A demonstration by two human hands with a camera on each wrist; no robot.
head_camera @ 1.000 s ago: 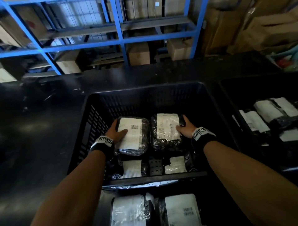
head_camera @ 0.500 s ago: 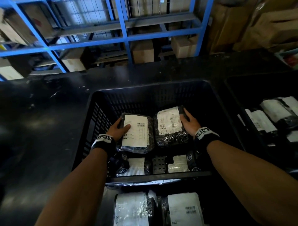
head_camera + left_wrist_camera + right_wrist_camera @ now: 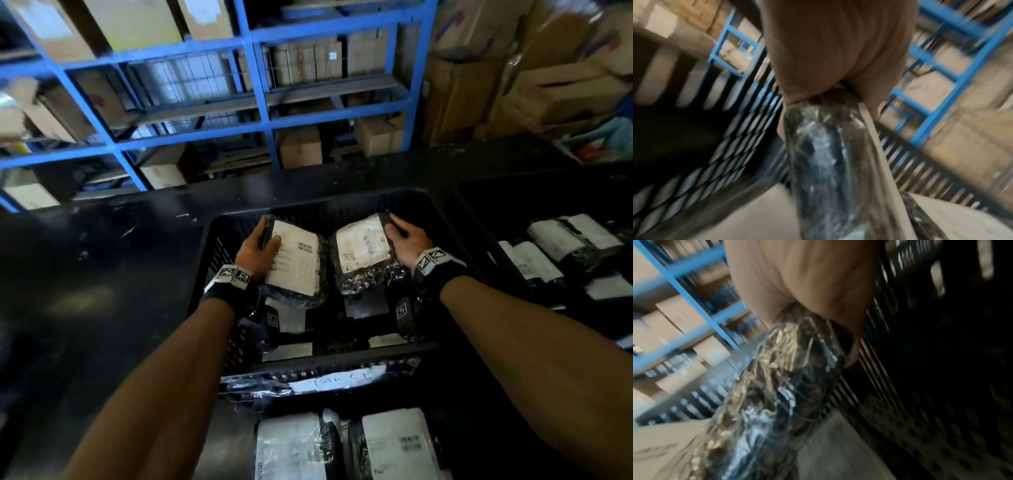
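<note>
Two black plastic-wrapped parcels with white shipping labels are held above a black slotted crate (image 3: 424, 212). My left hand (image 3: 258, 248) grips the left parcel (image 3: 294, 263) by its left edge, thumb on the label. My right hand (image 3: 402, 238) grips the right parcel (image 3: 363, 253) at its upper right corner. The blurred left wrist view shows the left parcel (image 3: 828, 162) edge-on under the palm. Likewise the right wrist view shows the right parcel (image 3: 766, 402) edge-on with the crate wall (image 3: 941, 369) beside it. More labelled parcels (image 3: 291, 318) lie low in the crate.
A second black crate (image 3: 496, 212) at the right holds several white-labelled parcels (image 3: 548, 246). Two more parcels (image 3: 342, 445) lie at the near edge. The crates stand on a dark table (image 3: 102, 291). Blue shelving (image 3: 260, 85) with cardboard boxes stands behind.
Both hands have lifted their parcels up from inside the crate toward its rim, tilting them. The head view has swung upward a little.
</note>
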